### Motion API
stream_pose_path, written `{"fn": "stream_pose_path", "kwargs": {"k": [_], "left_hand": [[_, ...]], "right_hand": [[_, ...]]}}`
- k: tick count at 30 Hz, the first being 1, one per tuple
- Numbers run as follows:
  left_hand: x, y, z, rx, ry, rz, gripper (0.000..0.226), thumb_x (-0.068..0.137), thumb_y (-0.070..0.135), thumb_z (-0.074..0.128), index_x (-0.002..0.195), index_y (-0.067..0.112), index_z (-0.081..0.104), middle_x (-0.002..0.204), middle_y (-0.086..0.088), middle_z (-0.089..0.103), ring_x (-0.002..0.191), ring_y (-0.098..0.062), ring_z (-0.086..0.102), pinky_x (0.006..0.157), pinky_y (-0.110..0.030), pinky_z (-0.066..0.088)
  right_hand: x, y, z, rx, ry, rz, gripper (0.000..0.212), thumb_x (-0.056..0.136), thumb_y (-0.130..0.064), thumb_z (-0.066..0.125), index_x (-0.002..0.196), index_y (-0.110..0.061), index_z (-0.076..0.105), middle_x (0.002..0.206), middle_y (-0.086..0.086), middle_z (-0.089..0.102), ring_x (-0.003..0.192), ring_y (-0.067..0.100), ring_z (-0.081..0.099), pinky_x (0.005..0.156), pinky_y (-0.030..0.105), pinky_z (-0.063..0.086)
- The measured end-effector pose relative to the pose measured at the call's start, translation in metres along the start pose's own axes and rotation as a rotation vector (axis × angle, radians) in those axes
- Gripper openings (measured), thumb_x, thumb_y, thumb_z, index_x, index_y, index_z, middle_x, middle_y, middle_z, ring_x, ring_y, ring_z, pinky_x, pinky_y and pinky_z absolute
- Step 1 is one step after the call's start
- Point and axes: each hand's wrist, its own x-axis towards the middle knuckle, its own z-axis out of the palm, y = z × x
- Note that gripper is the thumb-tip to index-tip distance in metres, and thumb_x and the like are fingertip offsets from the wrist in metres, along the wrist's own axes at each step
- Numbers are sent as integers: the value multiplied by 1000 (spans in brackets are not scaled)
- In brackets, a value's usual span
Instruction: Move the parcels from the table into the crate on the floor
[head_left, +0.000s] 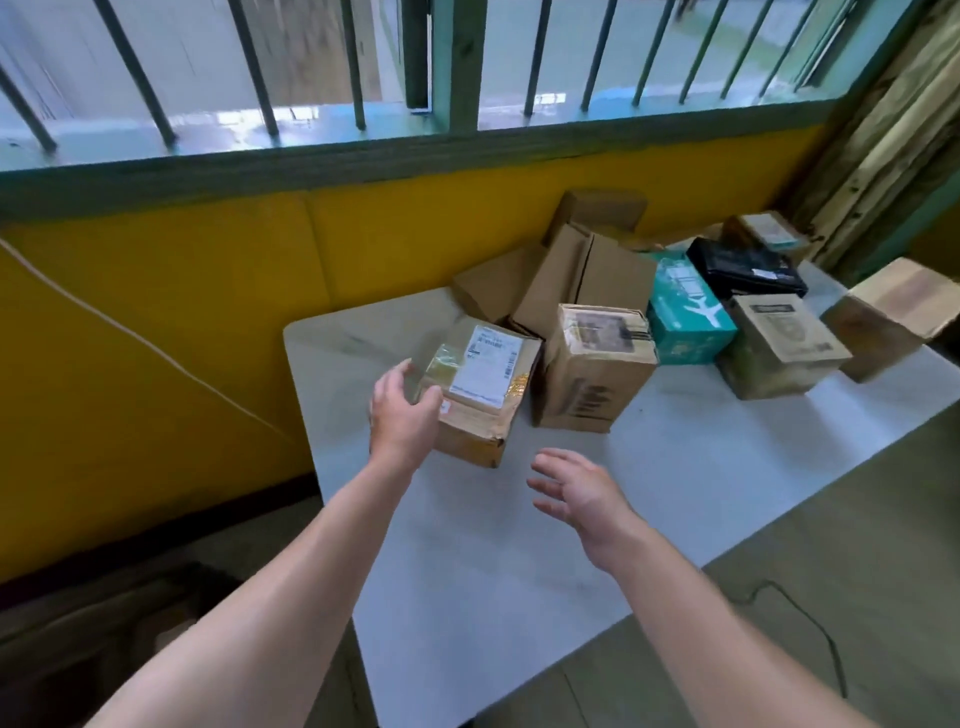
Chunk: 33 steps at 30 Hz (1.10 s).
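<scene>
Reaching: left hand (402, 410) beside the labelled box (483, 384), right hand (576, 493) apart; fingers (553, 461) spread, holding nothing; next, clasp both sides.

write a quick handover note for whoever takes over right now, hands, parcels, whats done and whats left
Left hand: open, at the left side of the labelled box, no grip yet.
Right hand: open above the table, apart from that box.
Parcels: labelled box, tall brown box, teal box and black parcel all sit on the table, more behind.
Done: cannot tell, crate not clearly in view.
Left: lift the labelled box, then the rest, into the crate.
</scene>
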Motion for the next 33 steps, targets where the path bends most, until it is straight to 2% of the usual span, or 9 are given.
{"fn": "stream_pose_path", "kwargs": {"k": [3, 7, 10, 13, 17, 21, 23, 30, 33], "left_hand": [[19, -8, 8, 9, -94, -109, 69, 92, 31, 61, 153, 21, 29, 155, -3, 36, 140, -23, 37, 110, -33, 34], [16, -19, 16, -66, -150, -126, 41, 89, 27, 60, 130, 22, 55, 132, 3, 62, 112, -16, 59, 90, -28, 43], [2, -27, 16, -47, -123, -157, 47, 82, 41, 58, 124, 21, 61, 119, 4, 67, 108, -15, 62, 92, -34, 49], [-15, -36, 15, -101, -1, -236, 41, 85, 47, 65, 119, 26, 60, 109, 9, 65, 99, -11, 62, 79, -29, 48], [-39, -44, 22, -266, 58, -376, 42, 86, 44, 71, 118, 24, 53, 121, 1, 61, 111, -18, 60, 91, -33, 47], [-66, -39, 36, -497, 81, -448, 42, 87, 39, 70, 119, 20, 50, 120, -2, 65, 88, -12, 64, 62, -27, 42], [-80, -35, 44, -622, 104, -441, 42, 89, 31, 69, 122, 18, 47, 116, -4, 68, 82, -12, 68, 59, -26, 49], [-120, 11, 50, -756, 198, -127, 60, 76, 20, 70, 131, 20, 45, 133, -14, 61, 113, -20, 64, 94, -39, 50], [-137, 33, 45, -703, 89, 49, 66, 86, 21, 67, 145, 34, 40, 139, -9, 58, 129, -31, 54, 107, -53, 39]], "right_hand": [[18, -8, 8, -39, -33, 20, 40, 96, -18, 60, 135, -11, 52, 128, 9, 60, 116, 21, 58, 94, 35, 51], [43, -17, 14, -110, -88, 29, 50, 95, -19, 62, 142, -15, 46, 132, 5, 58, 114, 18, 56, 99, 38, 50], [57, -20, 14, -123, -107, 37, 34, 95, -22, 60, 129, -21, 54, 126, 4, 63, 114, 20, 59, 95, 36, 50], [65, -17, 7, -196, -139, -24, 20, 94, -24, 63, 113, -23, 58, 120, 5, 66, 101, 17, 62, 87, 30, 48], [66, -14, -8, -224, -265, -95, 16, 92, -17, 66, 108, -17, 62, 114, 2, 69, 88, 3, 61, 72, 20, 43], [74, -18, -27, -199, -439, -16, 15, 93, -19, 62, 107, -19, 58, 106, -5, 70, 91, 13, 59, 76, 32, 36], [78, -21, -36, -194, -526, 7, 12, 93, -20, 61, 104, -20, 56, 101, -6, 69, 90, 12, 59, 73, 32, 39], [64, -51, -56, 32, -715, -216, 20, 87, -8, 65, 103, -17, 57, 104, 1, 68, 91, 11, 64, 80, 29, 49], [47, -66, -64, 125, -777, -315, 29, 76, -12, 70, 102, -19, 60, 130, 10, 61, 113, 21, 60, 89, 31, 49]]}}
